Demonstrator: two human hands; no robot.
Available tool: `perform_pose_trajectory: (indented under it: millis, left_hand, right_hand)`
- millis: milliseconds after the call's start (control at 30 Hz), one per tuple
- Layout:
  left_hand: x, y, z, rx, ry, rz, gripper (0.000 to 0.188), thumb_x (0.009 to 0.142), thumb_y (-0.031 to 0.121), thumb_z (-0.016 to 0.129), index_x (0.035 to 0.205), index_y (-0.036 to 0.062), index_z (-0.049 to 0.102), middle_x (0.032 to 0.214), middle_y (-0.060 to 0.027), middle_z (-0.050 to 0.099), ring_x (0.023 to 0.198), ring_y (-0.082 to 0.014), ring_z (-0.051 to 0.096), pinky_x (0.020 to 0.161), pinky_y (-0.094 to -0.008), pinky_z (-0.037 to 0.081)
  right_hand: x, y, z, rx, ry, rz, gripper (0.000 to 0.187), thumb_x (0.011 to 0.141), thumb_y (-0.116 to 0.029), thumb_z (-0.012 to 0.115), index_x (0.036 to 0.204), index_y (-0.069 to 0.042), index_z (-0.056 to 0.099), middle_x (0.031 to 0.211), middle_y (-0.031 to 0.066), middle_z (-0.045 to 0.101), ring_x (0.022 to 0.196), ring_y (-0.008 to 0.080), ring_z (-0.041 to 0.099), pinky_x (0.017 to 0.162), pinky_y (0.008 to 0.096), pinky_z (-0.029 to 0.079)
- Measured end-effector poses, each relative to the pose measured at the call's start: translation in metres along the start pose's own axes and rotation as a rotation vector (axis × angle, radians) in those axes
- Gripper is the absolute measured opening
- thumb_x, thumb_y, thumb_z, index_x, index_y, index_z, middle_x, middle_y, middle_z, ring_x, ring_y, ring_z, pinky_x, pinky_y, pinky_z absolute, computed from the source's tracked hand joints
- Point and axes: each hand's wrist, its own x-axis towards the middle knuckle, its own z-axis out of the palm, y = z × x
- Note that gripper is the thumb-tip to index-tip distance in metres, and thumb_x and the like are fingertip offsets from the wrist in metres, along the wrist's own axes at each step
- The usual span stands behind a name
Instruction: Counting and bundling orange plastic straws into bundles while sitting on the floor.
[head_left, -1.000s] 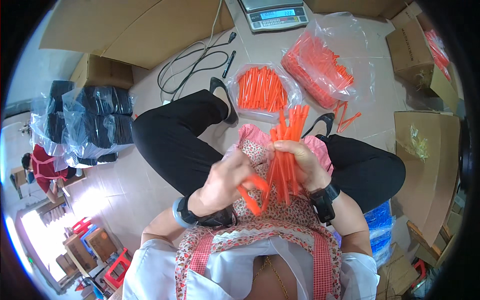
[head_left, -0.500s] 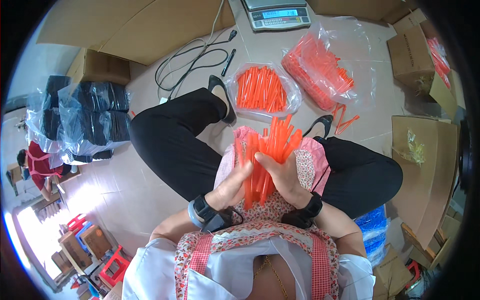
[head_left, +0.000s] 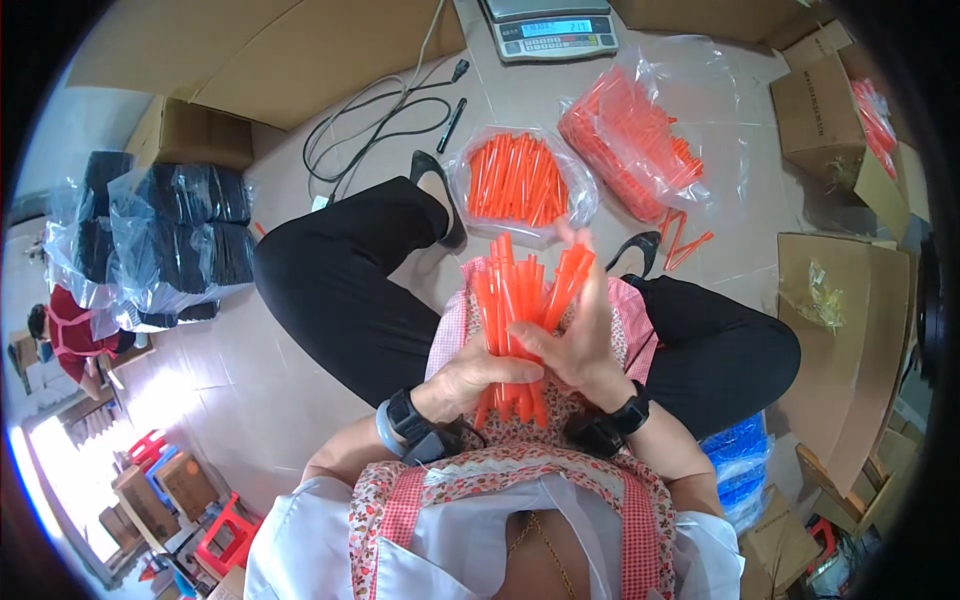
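A bundle of orange plastic tubes (head_left: 512, 290) stands upright above my lap, between my two hands. My left hand (head_left: 470, 380) is closed round its lower part, the thumb laid across the front. My right hand (head_left: 585, 345) presses its thumb on the bundle, while its fingers stretch up behind a few tubes that lean to the right. Beyond my hands, between my feet, more orange tubes (head_left: 515, 180) lie in an open clear plastic bag (head_left: 584, 205). A larger clear bag of orange tubes (head_left: 630, 140) lies to its right.
A digital scale (head_left: 555, 35) sits at the far edge. Black cables (head_left: 345, 150) and a black pen (head_left: 452, 125) lie on the floor. Loose tubes (head_left: 688, 240) rest near my right shoe. Cardboard boxes (head_left: 840, 330) stand at right, wrapped black stacks (head_left: 180, 230) at left, near another person (head_left: 75, 335).
My left thumb has come across the front of the bundle. My right fingers have stretched upward, and several tubes now lean apart toward that hand.
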Motion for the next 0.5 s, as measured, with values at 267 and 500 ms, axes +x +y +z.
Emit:
perform_pose_trajectory:
  millis: [267, 500]
  left_hand:
    - [-0.005, -0.003, 0.003, -0.053, -0.254, -0.179, 0.045, 0.073, 0.008, 0.070, 0.115, 0.0032, 0.053, 0.097, -0.0095, 0.060, 0.089, -0.0228, 0.063, 0.082, -0.0371, 0.052]
    - [-0.008, 0.008, 0.012, -0.164, -0.104, -0.085, 0.049, 0.078, 0.003, 0.066, 0.124, 0.0035, 0.048, 0.098, -0.0077, 0.059, 0.087, -0.0196, 0.063, 0.081, -0.0353, 0.053]
  right_hand:
    - [0.029, -0.012, -0.034, -0.098, -0.403, -0.247, 0.053, 0.076, -0.033, 0.073, 0.116, 0.000, 0.062, 0.110, 0.0171, 0.066, 0.112, 0.0320, 0.060, 0.096, 0.0415, 0.046]
    - [0.017, -0.024, -0.022, 0.229, -0.184, 0.117, 0.047, 0.078, -0.020, 0.070, 0.119, -0.002, 0.055, 0.117, 0.0086, 0.059, 0.107, 0.0162, 0.057, 0.085, 0.0307, 0.049]
